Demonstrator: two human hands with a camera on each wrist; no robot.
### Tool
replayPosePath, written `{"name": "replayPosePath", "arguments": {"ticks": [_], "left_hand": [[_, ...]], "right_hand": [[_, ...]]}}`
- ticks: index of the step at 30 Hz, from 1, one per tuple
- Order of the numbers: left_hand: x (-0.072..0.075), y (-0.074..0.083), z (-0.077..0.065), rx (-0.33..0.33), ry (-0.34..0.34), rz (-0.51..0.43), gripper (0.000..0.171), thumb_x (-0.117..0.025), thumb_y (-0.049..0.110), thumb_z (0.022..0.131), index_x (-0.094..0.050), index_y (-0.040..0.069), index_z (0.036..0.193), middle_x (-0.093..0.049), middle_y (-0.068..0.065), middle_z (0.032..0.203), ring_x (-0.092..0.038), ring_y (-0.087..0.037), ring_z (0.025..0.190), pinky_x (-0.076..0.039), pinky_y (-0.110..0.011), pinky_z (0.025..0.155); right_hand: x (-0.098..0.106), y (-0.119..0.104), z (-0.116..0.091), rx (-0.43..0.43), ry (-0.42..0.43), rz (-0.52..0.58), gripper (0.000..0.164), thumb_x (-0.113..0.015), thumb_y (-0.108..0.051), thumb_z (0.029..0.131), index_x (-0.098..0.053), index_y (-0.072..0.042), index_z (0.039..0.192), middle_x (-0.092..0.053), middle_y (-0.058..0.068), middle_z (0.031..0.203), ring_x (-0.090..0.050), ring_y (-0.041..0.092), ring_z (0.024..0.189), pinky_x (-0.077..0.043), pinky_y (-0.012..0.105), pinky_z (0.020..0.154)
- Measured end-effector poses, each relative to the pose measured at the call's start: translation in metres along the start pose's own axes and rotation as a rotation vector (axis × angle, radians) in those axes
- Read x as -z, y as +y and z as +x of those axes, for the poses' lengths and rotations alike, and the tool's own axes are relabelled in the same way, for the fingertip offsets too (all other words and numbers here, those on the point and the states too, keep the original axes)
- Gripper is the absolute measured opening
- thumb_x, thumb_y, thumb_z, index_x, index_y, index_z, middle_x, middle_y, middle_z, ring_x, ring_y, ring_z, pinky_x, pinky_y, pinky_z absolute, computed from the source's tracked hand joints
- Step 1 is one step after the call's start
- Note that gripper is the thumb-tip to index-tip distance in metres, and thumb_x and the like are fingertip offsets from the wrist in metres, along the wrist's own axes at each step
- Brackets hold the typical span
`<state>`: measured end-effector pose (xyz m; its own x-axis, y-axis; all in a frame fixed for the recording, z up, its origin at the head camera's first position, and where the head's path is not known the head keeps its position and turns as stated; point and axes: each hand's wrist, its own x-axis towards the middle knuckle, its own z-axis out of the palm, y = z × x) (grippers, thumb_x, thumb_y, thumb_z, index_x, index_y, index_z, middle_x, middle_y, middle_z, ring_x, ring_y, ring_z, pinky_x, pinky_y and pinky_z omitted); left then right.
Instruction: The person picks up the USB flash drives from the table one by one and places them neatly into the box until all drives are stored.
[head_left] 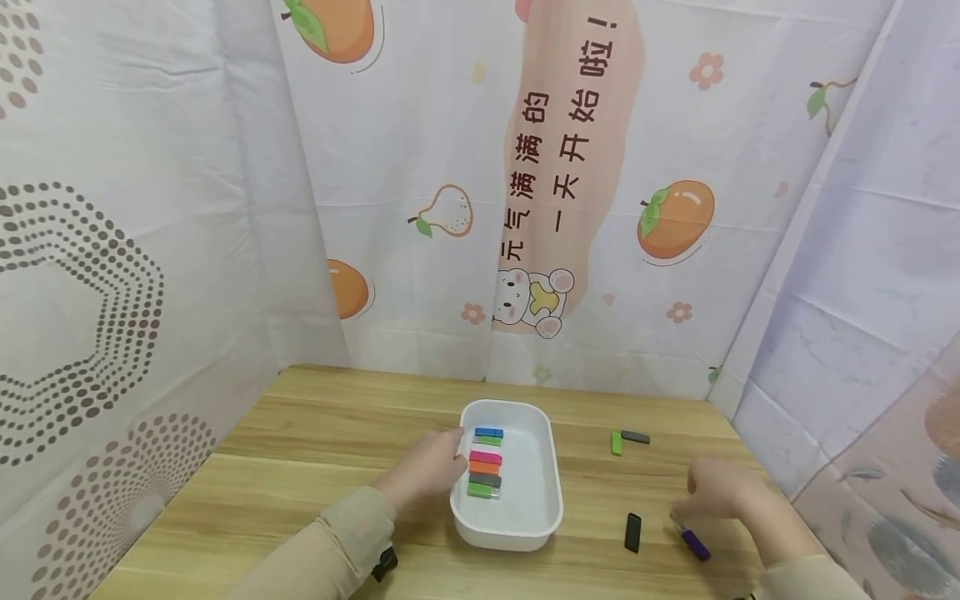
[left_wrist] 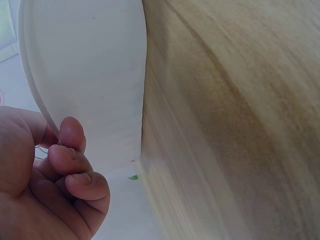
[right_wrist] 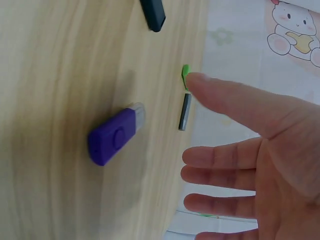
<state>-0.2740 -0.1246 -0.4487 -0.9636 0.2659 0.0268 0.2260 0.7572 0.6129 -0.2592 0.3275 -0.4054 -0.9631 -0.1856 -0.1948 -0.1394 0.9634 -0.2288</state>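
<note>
A white plastic tray (head_left: pixel 528 467) stands mid-table, with several USB sticks of various colours in a column along its left side. My left hand (head_left: pixel 429 467) pinches the tray's left rim; in the left wrist view its thumb and curled fingers (left_wrist: pixel 75 160) meet at that rim. A purple USB stick (right_wrist: pixel 114 136) with a clear cap lies on the table at the right. Just above it hovers my right hand (head_left: pixel 716 490), its fingers spread and apart from the stick in the right wrist view.
Left of the purple stick lies a black USB stick (head_left: pixel 633 532). Farther back on the right, a green stick (head_left: pixel 617 443) and a dark grey stick (head_left: pixel 636 437) lie close together. A printed curtain (head_left: pixel 420 333) hangs behind the wooden table (head_left: pixel 337 417).
</note>
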Motion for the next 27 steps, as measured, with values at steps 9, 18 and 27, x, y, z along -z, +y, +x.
{"name": "replayPosePath", "arguments": {"ticks": [9,18,27], "left_hand": [[0.000,-0.001,-0.001,0.003,0.000,0.001,0.056,-0.061,0.020,0.100,-0.047,-0.004,0.149,-0.054,-0.020,0.146,-0.059,-0.020,0.102,-0.046,-0.053,0.104],[0.000,0.000,-0.001,-0.011,0.009,0.018,0.055,-0.062,0.018,0.099,-0.048,-0.006,0.147,-0.054,-0.022,0.145,-0.058,-0.022,0.098,-0.051,-0.048,0.099],[0.000,0.000,-0.001,-0.009,0.002,0.001,0.055,-0.061,0.018,0.100,-0.047,-0.006,0.148,-0.054,-0.022,0.145,-0.059,-0.021,0.104,-0.045,-0.053,0.105]], "right_hand": [[-0.014,0.006,-0.005,-0.024,-0.033,-0.032,0.042,-0.088,-0.041,0.072,-0.059,-0.010,0.071,-0.057,0.001,0.067,-0.051,0.019,0.062,-0.043,0.035,0.055],[-0.024,0.012,-0.007,-0.012,-0.057,-0.028,0.028,-0.087,-0.020,0.064,-0.061,-0.010,0.067,-0.057,0.001,0.066,-0.051,0.020,0.062,-0.043,0.036,0.058],[-0.028,0.017,-0.008,-0.002,-0.037,-0.046,0.026,-0.083,-0.013,0.057,-0.058,-0.010,0.065,-0.056,0.000,0.064,-0.048,0.019,0.060,-0.041,0.034,0.055]]}}
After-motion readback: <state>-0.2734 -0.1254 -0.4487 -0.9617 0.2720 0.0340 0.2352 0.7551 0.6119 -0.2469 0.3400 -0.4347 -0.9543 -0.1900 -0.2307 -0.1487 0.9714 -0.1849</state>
